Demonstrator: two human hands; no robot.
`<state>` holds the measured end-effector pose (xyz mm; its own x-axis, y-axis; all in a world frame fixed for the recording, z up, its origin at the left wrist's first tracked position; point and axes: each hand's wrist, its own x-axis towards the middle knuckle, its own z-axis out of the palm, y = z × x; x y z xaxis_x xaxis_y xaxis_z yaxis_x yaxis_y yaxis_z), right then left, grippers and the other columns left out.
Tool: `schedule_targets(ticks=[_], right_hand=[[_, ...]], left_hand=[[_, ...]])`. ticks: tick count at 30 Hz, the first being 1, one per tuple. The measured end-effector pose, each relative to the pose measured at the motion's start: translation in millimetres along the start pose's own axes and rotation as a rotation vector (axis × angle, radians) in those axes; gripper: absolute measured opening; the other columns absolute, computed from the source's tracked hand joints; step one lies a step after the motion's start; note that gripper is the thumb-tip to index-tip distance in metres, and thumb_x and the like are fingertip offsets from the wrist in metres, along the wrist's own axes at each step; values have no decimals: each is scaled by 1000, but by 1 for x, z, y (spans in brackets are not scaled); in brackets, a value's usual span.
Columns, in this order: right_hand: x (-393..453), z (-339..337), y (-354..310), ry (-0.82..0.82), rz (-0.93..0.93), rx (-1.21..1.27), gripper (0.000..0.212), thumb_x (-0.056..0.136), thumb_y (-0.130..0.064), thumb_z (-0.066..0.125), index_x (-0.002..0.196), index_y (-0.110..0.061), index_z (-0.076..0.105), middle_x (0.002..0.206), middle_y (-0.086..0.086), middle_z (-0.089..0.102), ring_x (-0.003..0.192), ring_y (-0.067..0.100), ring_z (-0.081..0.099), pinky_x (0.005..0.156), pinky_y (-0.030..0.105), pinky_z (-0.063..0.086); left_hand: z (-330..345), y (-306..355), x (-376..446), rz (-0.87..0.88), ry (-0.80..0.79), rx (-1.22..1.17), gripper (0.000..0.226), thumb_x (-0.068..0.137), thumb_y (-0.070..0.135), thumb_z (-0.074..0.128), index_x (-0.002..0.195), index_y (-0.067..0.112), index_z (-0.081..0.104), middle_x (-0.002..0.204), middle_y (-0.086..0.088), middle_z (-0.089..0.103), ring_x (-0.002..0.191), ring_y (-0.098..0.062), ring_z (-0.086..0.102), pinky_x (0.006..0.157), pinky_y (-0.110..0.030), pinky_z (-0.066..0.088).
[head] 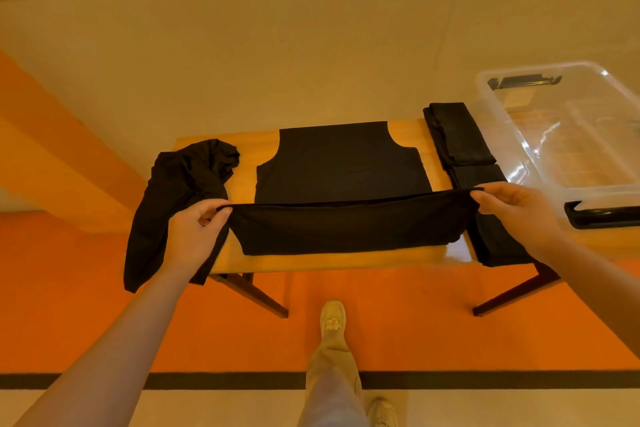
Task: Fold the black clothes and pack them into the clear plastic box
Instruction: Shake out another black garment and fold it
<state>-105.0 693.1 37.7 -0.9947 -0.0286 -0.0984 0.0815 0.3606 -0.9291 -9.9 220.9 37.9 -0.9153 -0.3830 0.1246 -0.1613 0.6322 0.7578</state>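
— At centre frame, what lies on the table (405,135)?

— One black shirt (341,170), sleeveless, spread flat on the wooden top. Its near hem is lifted clear of the surface and stretched level across the middle of the picture, with the folded-up part hanging below that edge.

— Who holds the hem?

— Both hands. The left hand (194,232), lower left of centre, pinches the left corner between thumb and fingers. The right hand (512,208), at right of centre, pinches the right corner the same way. Fingers on each are closed on the cloth (no slack visible between the two corners).

— Other clothing?

— A loose black garment (173,198) sits crumpled at the left end of the table and hangs over its edge. At the right end, a folded stack (457,135) of black cloth lies beside the shirt, with more folded black cloth running toward the near right corner.

— And the box?

— The clear box (568,135) stands at the right edge of the frame, just beside the folded stack. It has a black latch at its far end and another at its near end. I see no clothing inside it.

— Anything below?

— Orange floor (381,322), and the person's leg in light trousers with pale shoes, bottom centre.
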Motion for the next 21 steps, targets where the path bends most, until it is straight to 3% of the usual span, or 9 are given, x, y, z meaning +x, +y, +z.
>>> schedule_targets(ticks=[3,7,11,15,18,21], right_hand=[[35,10,-16,13,8,25,13,91,-9,59,94,-19,67,75,-18,72,74,-3,67,65,6,49],[89,21,-37,52,25,19,11,91,-11,60,98,-16,68,74,-17,72,73,-3,67,64,5,48],[147,33,-48,97,61,4,14,90,-14,62,103,-12,68,89,-4,71,73,-1,68,67,7,51],[202,49,-51,131,101,-50,6,91,-18,62,96,-20,66,84,-4,66,62,-5,64,61,5,49],[246,60,-39,157,162,-106,21,91,-24,63,108,-12,65,89,-1,68,74,6,65,69,15,49],[286,72,-20,171,237,-201,31,90,-28,64,114,-8,66,95,5,69,76,11,65,66,18,47]], left_hand=[[4,4,42,-31,5,-54,20,90,17,65,109,14,71,97,2,69,94,-5,63,86,-23,49],[11,13,104,-50,-1,-90,16,89,20,67,104,19,70,91,9,68,86,1,62,76,-13,46],[23,11,171,-95,-10,-121,14,87,23,69,100,19,71,88,9,67,82,-1,62,77,-14,46],[43,5,230,-136,-57,-147,11,86,26,70,96,21,70,86,9,68,80,-1,62,76,-17,48],[67,-5,273,-149,-89,-120,11,86,26,70,93,18,71,82,7,67,76,-4,61,75,-20,49],[98,-25,309,-176,-107,-56,19,86,28,70,96,12,72,86,1,68,80,-11,62,76,-23,48]])
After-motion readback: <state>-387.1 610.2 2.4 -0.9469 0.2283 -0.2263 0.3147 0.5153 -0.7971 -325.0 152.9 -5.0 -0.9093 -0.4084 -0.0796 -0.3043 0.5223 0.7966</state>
